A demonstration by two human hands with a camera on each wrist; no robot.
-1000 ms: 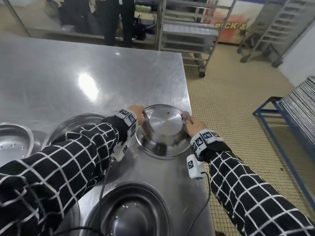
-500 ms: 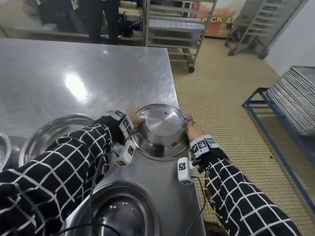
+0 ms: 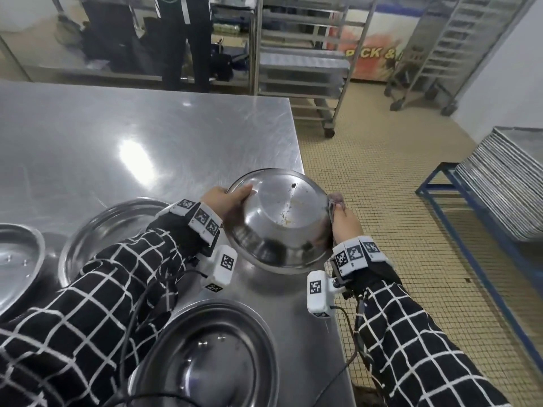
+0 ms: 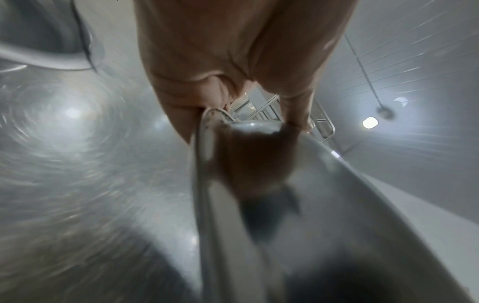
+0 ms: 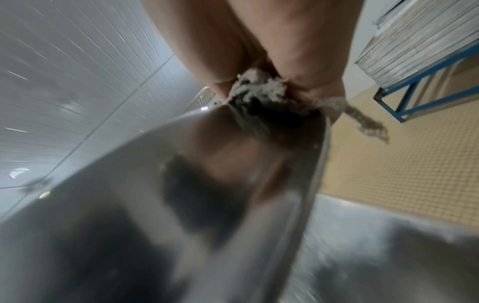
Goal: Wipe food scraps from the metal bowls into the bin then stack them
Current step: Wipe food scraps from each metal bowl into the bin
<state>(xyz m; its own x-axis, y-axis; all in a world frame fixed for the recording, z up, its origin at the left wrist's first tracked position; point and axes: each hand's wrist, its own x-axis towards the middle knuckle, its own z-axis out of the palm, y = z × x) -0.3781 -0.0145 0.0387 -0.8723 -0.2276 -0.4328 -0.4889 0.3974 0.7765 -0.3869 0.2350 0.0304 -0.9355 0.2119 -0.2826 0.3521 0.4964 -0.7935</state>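
Note:
I hold a metal bowl with both hands just above the steel table, near its right edge. It is tilted, and the face turned to me carries small food scraps. My left hand grips the left rim, thumb over the edge; the left wrist view shows that hand pinching the rim. My right hand grips the right rim with a grey cloth pressed against it. In the right wrist view the cloth is bunched between my fingers and the bowl. No bin is in view.
Three more metal bowls stand on the table: one near me, one to the left, one at the far left edge. Tiled floor lies right of the table, with stacked trays on a blue frame. Wheeled racks and a standing person are behind.
The bowl has risen off the table and tipped between my two hands. Both hands keep their hold on the rim.

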